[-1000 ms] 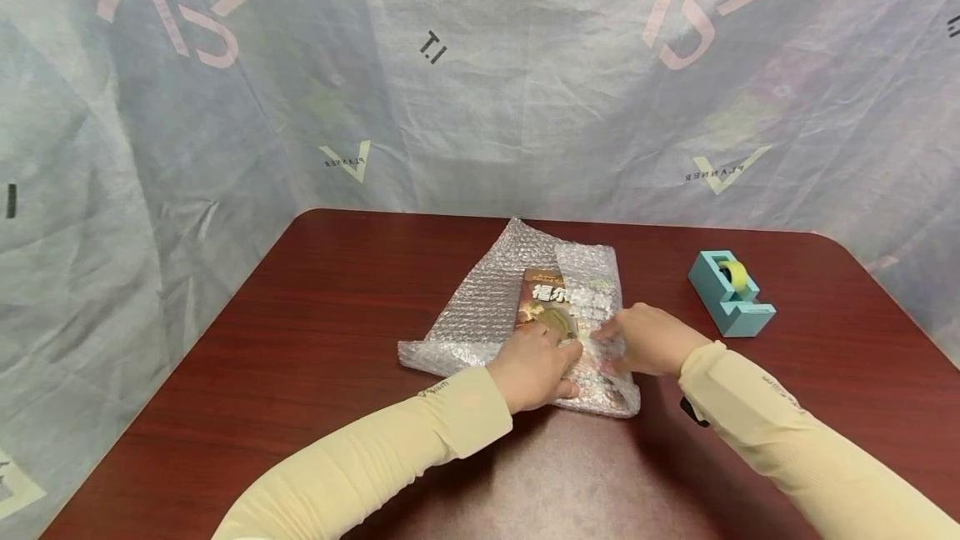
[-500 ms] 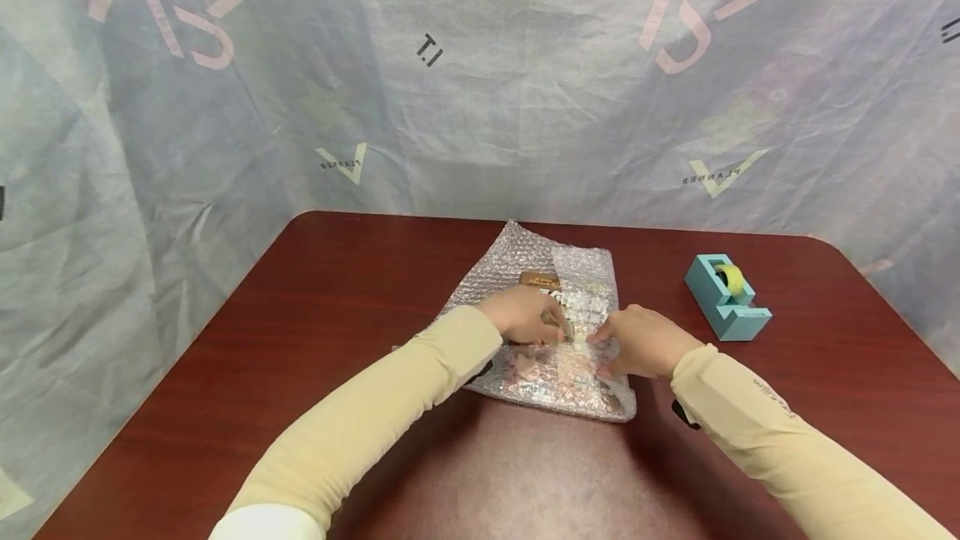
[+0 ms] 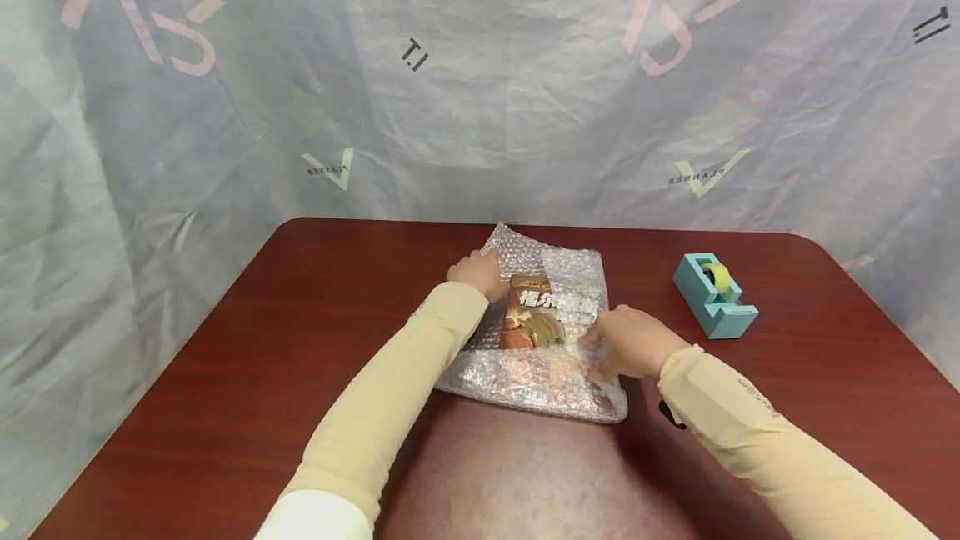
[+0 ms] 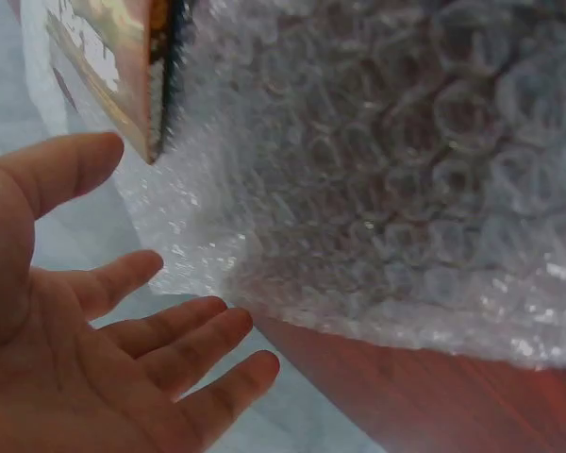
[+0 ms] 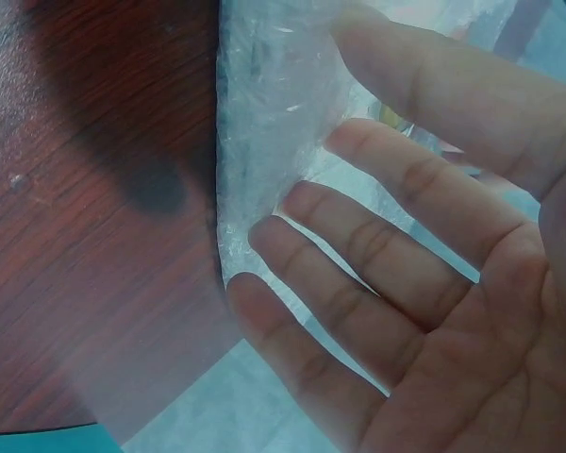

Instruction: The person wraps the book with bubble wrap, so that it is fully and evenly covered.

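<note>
My left hand [image 3: 477, 272] is hovering by the left flap of the bubble wrap [image 3: 517, 252], fingers spread, gripping nothing; I cannot tell whether they are touching it. My right hand [image 3: 633, 342] is resting on the folded right side, fingers nearly straight. The book [image 3: 528, 319] is lying on the wrap, partly covered. I'm judging the book stiff, the wrap light, springy and slippery, its loose left edge best for pinching.

You work in screened-off booth [image 3: 112, 190]; building type unclear. Indicators: printed grey fabric sheeting [image 3: 510, 107] encloses back and both sides of your wood-grain table [image 3: 225, 357]; teal tape dispenser [image 3: 711, 307] stands at right.
</note>
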Motion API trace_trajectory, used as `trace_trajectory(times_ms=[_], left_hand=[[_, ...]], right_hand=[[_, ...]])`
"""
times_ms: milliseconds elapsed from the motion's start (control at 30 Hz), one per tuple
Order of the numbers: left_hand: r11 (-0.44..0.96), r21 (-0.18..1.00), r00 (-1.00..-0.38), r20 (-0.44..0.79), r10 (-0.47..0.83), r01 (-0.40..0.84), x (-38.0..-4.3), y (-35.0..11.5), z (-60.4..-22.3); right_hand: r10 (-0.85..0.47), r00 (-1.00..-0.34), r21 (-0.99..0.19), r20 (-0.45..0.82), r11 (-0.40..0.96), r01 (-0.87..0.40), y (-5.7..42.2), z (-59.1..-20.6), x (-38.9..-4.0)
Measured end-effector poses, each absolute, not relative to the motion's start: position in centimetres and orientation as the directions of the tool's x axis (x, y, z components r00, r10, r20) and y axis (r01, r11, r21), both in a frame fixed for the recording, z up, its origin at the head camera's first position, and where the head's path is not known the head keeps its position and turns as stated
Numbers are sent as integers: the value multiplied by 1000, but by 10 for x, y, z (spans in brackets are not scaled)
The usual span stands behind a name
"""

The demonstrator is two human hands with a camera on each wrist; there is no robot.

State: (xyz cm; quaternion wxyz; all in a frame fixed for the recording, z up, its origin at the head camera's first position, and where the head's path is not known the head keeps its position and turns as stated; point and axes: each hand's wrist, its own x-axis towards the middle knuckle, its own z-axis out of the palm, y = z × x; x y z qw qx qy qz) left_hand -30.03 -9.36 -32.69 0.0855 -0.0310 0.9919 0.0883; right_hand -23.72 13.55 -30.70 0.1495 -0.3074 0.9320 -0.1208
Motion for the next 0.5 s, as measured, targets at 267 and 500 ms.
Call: trace_trajectory(times_ms=[267,500], left_hand=[[931,314,-966,-231,-112,-183,-316,-101,-336],[926,345,-983,-153,-104,-151,-312,-103,-322]], right_hand=[[-611,-765,-321,-203,780,-537,134,-310,-236],[-594,-776,-315,-210,793,-521,135,-310,-235]])
